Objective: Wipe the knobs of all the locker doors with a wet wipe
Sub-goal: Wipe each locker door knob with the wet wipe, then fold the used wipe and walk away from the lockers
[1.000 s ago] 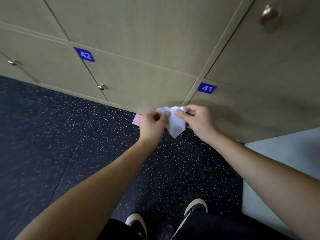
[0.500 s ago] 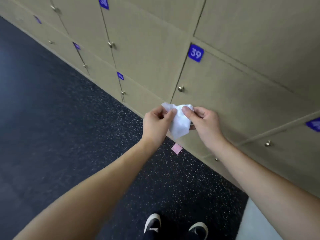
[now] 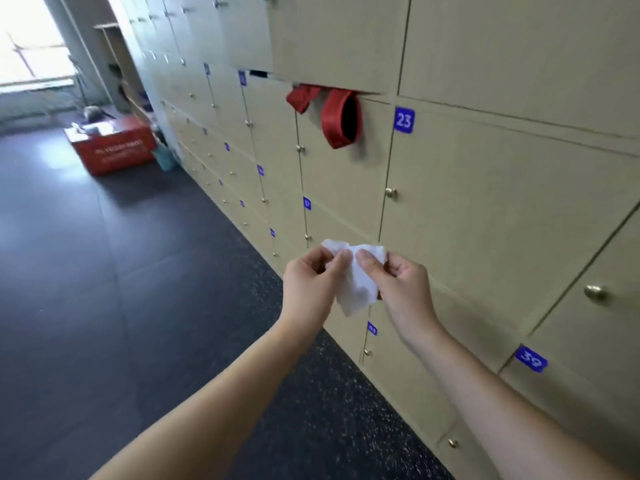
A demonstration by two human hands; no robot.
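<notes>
hands: left (image 3: pixel 308 289), right (image 3: pixel 401 289) pinch wet wipe (image 3: pixel 356 282) | red strap (image 3: pixel 341 117) overhangs door

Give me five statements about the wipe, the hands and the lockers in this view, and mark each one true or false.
1. Both hands hold the wet wipe. True: the left hand and right hand each pinch it near its top edge.
2. The wipe is pressed on a knob. False: it hangs in the air, clear of the locker doors.
3. Red fabric hangs out from under a locker door. True.
4. The blue label nearest that fabric reads 41. False: the label reads 23.
5. The knob below label 23 is covered by a hand. False: it is bare, above the hands.
</notes>
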